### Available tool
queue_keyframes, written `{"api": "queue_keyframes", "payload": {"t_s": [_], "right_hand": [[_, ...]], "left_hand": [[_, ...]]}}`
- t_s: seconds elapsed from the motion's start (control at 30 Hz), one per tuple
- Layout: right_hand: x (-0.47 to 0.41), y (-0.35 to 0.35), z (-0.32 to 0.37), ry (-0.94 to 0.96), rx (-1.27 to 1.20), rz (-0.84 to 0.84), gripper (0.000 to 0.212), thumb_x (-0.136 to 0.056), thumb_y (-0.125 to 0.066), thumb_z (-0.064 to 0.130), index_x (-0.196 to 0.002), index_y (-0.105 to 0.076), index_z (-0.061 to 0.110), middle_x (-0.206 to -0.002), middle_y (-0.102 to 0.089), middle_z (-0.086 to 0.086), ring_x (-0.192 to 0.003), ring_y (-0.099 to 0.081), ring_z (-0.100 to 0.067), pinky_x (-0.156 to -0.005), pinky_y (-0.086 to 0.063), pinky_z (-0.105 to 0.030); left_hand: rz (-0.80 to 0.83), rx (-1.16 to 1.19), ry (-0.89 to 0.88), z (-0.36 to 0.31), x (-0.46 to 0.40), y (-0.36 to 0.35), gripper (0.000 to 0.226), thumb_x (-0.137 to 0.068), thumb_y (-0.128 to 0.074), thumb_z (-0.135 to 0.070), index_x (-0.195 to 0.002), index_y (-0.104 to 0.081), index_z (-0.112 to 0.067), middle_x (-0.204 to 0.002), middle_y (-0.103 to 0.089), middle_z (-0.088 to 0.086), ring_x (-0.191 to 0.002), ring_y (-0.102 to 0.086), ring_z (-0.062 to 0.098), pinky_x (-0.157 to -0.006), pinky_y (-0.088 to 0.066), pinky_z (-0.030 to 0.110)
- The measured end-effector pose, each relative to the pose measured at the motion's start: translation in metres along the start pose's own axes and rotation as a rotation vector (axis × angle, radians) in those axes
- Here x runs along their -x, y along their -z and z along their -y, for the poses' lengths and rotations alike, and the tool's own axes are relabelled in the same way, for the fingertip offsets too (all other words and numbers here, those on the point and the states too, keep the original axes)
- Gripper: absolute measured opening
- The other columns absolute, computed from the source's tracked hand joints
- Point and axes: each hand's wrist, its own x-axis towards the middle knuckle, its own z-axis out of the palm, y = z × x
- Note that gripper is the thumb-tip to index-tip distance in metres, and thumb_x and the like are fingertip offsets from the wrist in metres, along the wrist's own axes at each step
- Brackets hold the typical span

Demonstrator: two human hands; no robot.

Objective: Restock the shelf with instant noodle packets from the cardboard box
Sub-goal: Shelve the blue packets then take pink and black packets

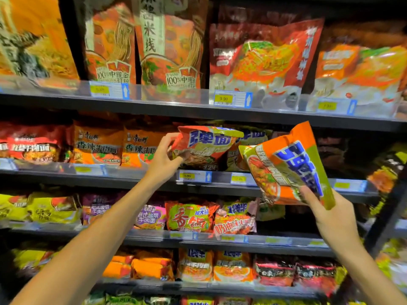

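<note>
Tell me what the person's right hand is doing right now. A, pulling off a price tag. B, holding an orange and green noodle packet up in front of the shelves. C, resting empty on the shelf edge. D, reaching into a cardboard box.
B: the right hand grips the lower end of an orange and green noodle packet, held tilted in the air in front of the shelves, not yet placed.
</note>
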Motion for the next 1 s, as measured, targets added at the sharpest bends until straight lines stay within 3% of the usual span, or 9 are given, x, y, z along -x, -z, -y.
{"api": "queue_keyframes", "payload": {"t_s": [0.1, 0.3, 0.43, 0.57, 0.7, 0.83, 0.87, 0.93, 1.0], "right_hand": [[-0.004, -0.006, 0.003, -0.001, -0.002, -0.014, 0.015, -0.093, -0.063, 0.023, -0.079, -0.060, 0.029, -0.068, -0.065, 0.032, -0.064, -0.059, 0.010, -0.055, -0.041, -0.007], [-0.006, -0.009, 0.008, 0.005, 0.015, -0.034, 0.010, -0.092, -0.062, 0.026, -0.082, -0.062, 0.026, -0.067, -0.064, 0.033, -0.065, -0.059, 0.011, -0.055, -0.040, -0.006], [-0.006, -0.009, 0.012, 0.009, 0.033, -0.032, 0.021, -0.094, -0.063, 0.019, -0.075, -0.057, 0.027, -0.057, -0.060, 0.029, -0.057, -0.056, 0.007, -0.050, -0.037, -0.007], [-0.015, -0.009, 0.013, 0.007, 0.032, -0.024, 0.003, -0.094, -0.063, 0.020, -0.091, -0.062, 0.022, -0.072, -0.064, 0.038, -0.073, -0.060, 0.015, -0.059, -0.042, -0.003], [-0.018, -0.013, 0.017, 0.036, -0.012, -0.023, 0.009, -0.094, -0.061, 0.022, -0.102, -0.063, 0.017, -0.079, -0.068, 0.021, -0.079, -0.060, 0.019, -0.062, -0.042, 0.000], [-0.021, -0.018, 0.017, 0.051, 0.002, -0.035, 0.012, -0.094, -0.061, 0.021, -0.101, -0.064, 0.012, -0.076, -0.068, 0.019, -0.076, -0.060, 0.017, -0.060, -0.041, -0.001], [-0.021, -0.018, 0.015, 0.049, 0.007, -0.033, 0.011, -0.094, -0.061, 0.022, -0.099, -0.064, 0.013, -0.075, -0.069, 0.023, -0.076, -0.060, 0.016, -0.059, -0.041, -0.001], [-0.022, -0.018, 0.012, 0.039, 0.006, -0.030, 0.011, -0.093, -0.061, 0.023, -0.099, -0.064, 0.014, -0.078, -0.065, 0.038, -0.077, -0.061, 0.015, -0.060, -0.042, -0.001], [-0.022, -0.017, 0.010, 0.044, 0.007, -0.030, 0.013, -0.093, -0.061, 0.025, -0.101, -0.064, 0.015, -0.079, -0.065, 0.039, -0.079, -0.061, 0.015, -0.061, -0.043, -0.001]], "left_hand": [[0.071, 0.004, 0.050, 0.005, -0.007, 0.002, 0.040, -0.088, -0.071, -0.030, -0.123, -0.050, -0.030, -0.126, -0.058, 0.003, -0.118, -0.057, 0.018, -0.099, -0.047, 0.039], [0.202, -0.115, 0.166, 0.013, -0.017, -0.008, 0.024, -0.096, -0.062, -0.016, -0.113, -0.046, -0.021, -0.111, -0.059, -0.003, -0.104, -0.056, 0.007, -0.086, -0.045, 0.031], [0.111, -0.226, 0.209, 0.016, -0.021, -0.011, 0.026, -0.094, -0.060, -0.011, -0.114, -0.043, -0.014, -0.110, -0.059, 0.004, -0.097, -0.058, 0.016, -0.071, -0.045, 0.025], [0.033, -0.317, 0.174, 0.021, -0.012, -0.014, 0.034, -0.094, -0.059, -0.010, -0.117, -0.035, -0.015, -0.101, -0.062, 0.001, -0.087, -0.063, 0.013, -0.060, -0.044, 0.021], [-0.072, -0.300, 0.091, 0.027, -0.006, -0.016, 0.058, -0.099, -0.055, -0.020, -0.144, -0.018, -0.020, -0.136, -0.049, 0.006, -0.107, -0.061, 0.017, -0.078, -0.053, 0.031], [-0.219, -0.398, -0.011, 0.022, -0.001, -0.021, 0.056, -0.100, -0.050, -0.015, -0.146, -0.018, -0.019, -0.142, -0.031, 0.005, -0.081, -0.064, 0.021, -0.055, -0.055, 0.035], [-0.279, -0.430, -0.065, 0.021, 0.000, -0.023, 0.054, -0.097, -0.053, -0.010, -0.143, -0.023, -0.014, -0.140, -0.030, 0.006, -0.088, -0.064, 0.021, -0.058, -0.055, 0.027], [-0.394, -0.461, -0.184, 0.021, 0.001, -0.027, 0.054, -0.088, -0.061, -0.001, -0.134, -0.033, -0.005, -0.138, -0.031, 0.013, -0.117, -0.051, 0.023, -0.084, -0.048, 0.013], [-0.484, -0.470, -0.240, 0.020, 0.000, -0.028, 0.055, -0.079, -0.065, 0.004, -0.127, -0.040, -0.004, -0.136, -0.033, 0.014, -0.126, -0.038, 0.026, -0.100, -0.041, 0.020]]}}
